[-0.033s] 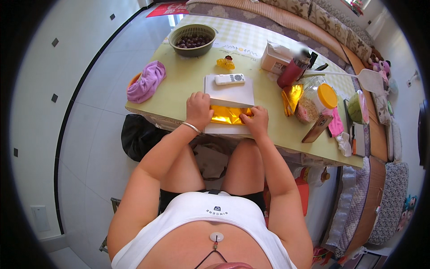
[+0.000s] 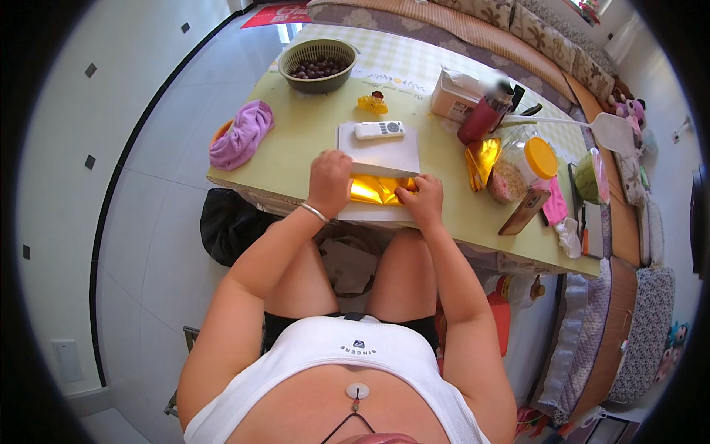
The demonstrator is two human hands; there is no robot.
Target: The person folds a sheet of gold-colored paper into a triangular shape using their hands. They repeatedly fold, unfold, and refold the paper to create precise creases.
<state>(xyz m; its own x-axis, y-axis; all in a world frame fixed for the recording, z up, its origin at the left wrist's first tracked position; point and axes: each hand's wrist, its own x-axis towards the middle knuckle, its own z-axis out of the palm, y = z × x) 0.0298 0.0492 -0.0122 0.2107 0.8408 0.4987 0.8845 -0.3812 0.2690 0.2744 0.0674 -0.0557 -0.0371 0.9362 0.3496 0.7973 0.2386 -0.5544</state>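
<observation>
A shiny gold foil sheet (image 2: pixel 379 190), folded into a strip, lies on white paper (image 2: pixel 377 212) at the table's near edge. My right hand (image 2: pixel 424 198) pinches the strip's right end between thumb and fingers. At its left end, my left hand (image 2: pixel 329 181) is closed with the fingers curled, next to the corner of a white paper stack (image 2: pixel 381 159). The thumb side touches the foil, though the fingertips are partly hidden. A white remote control (image 2: pixel 379 130) rests on top of the stack, just beyond the foil.
A colander of dark round fruit (image 2: pixel 318 66) stands far left, above a purple cloth (image 2: pixel 244 137). To the right are a tissue box (image 2: pixel 452 95), red bottle (image 2: pixel 484 115), another gold foil piece (image 2: pixel 482 163), a yellow-lidded jar (image 2: pixel 510 174) and a phone (image 2: pixel 525 212).
My left hand has shifted very slightly up at the foil's left end, its fingers curling a little more. The right hand and the other things stay in place.
</observation>
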